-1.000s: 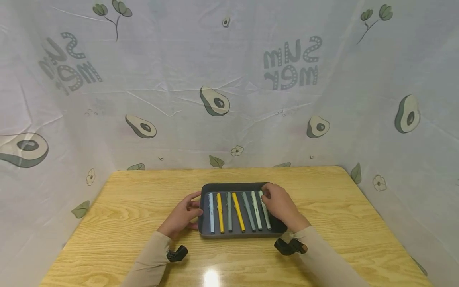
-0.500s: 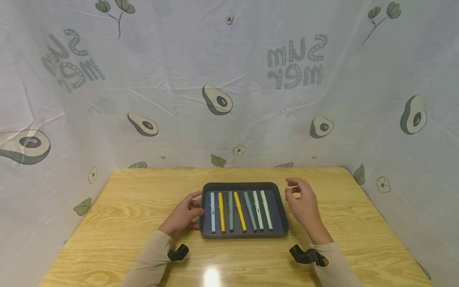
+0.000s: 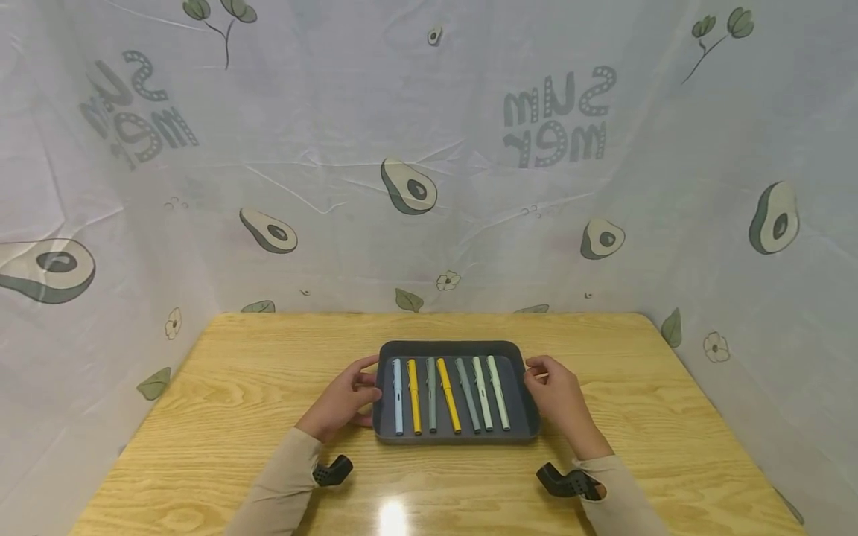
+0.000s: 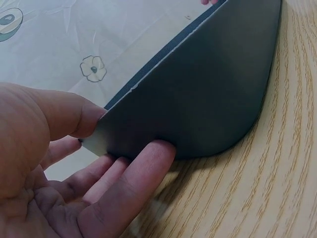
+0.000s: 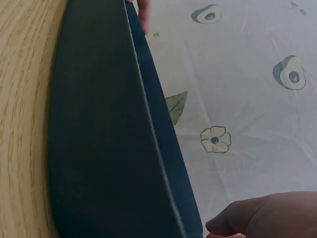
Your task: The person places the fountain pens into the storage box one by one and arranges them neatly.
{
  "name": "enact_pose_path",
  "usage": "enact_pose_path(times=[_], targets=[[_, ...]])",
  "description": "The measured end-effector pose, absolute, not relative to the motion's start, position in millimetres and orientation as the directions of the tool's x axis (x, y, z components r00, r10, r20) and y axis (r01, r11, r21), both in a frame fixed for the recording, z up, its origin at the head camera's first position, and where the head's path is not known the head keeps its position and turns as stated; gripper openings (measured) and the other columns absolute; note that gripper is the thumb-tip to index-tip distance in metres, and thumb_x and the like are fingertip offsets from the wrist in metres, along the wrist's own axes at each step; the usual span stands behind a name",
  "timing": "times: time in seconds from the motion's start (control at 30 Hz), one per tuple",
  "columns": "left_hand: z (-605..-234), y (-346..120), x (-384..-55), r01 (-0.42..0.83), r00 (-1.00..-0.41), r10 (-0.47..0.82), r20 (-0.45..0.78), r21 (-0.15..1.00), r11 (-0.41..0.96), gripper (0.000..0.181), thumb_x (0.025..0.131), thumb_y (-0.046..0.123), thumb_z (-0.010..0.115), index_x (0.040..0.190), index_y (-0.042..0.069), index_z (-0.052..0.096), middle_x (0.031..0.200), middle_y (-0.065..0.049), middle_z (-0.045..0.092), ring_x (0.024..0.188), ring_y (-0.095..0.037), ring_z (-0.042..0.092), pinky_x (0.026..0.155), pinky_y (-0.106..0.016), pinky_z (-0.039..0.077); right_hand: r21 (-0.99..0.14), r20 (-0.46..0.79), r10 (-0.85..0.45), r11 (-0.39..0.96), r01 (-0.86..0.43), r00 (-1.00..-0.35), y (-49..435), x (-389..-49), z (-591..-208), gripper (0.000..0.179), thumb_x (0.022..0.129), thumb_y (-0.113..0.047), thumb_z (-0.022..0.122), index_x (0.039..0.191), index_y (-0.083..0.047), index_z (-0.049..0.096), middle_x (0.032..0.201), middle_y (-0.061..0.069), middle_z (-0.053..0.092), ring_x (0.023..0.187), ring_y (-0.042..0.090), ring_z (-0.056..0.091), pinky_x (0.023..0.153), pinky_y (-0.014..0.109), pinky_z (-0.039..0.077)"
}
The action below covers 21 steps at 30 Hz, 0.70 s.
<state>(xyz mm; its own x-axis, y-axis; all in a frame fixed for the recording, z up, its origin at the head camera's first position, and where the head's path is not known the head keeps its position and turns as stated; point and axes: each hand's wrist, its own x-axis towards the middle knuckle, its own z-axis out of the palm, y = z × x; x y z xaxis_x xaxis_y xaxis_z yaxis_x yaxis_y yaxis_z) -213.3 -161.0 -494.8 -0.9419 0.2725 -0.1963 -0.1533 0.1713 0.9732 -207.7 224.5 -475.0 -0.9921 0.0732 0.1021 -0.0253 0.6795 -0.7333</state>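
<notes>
A dark grey rectangular tray (image 3: 456, 439) stands on the wooden table, with several capped pens lying side by side in it: a light blue pen (image 3: 398, 398), two yellow pens (image 3: 413, 398), two grey-green pens (image 3: 431, 394) and two pale green pens (image 3: 481, 394). My left hand (image 3: 343, 398) touches the tray's left side. In the left wrist view its fingertips (image 4: 153, 153) rest against the outer wall, close under the rim. My right hand (image 3: 558, 394) is at the tray's right rim, fingers bent and holding nothing. Its thumb (image 5: 237, 218) shows beside the rim in the right wrist view.
The wooden table (image 3: 268, 357) extends on all sides of the tray. A pale curtain (image 3: 335, 134) printed with avocados encloses its back and sides. Each wrist carries a black camera mount (image 3: 333, 470).
My right hand has left the rightmost pen, moved out to the right of the tray, then come back in to its right rim. The left hand and the pens stay put.
</notes>
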Motion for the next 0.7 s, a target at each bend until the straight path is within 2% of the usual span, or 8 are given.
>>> enact_pose_path(times=[0.2,0.47,0.7], targets=[[-498.0,-159.2,-215.0,-0.157,-0.947,0.253,-0.199,0.972,0.176,0.067,0.100,0.002,0.060,0.160,0.018,0.036,0.138,-0.022,0.051,0.109,-0.030,0.063,0.069,-0.045,0.064,-0.699,0.118,0.065,0.714,-0.037,-0.991,225.9,-209.6,-477.8,0.025,0.100,-0.009,0.061,0.120,0.002,0.070,0.105,0.016,0.071,0.095,0.031,0.068,0.076,0.041,0.058],[-499.6,-160.6,-212.2,-0.167,-0.948,0.244,-0.207,0.970,0.175,0.068,0.100,0.002,0.060,0.161,0.020,0.036,0.142,-0.022,0.049,0.111,-0.031,0.062,0.071,-0.045,0.064,-0.684,0.094,0.067,0.729,-0.015,-0.993,222.5,-209.1,-477.5,0.024,0.101,-0.009,0.062,0.121,0.002,0.069,0.106,0.015,0.071,0.097,0.032,0.069,0.078,0.044,0.059],[-497.6,-161.9,-208.7,-0.146,-0.948,0.253,-0.194,0.970,0.197,0.069,0.101,0.002,0.060,0.163,0.016,0.033,0.144,-0.024,0.048,0.114,-0.031,0.061,0.071,-0.044,0.064,-0.677,0.102,0.061,0.736,-0.025,-0.993,220.9,-206.4,-475.5,0.022,0.101,-0.007,0.062,0.119,0.002,0.069,0.105,0.015,0.071,0.096,0.031,0.069,0.076,0.042,0.058]])
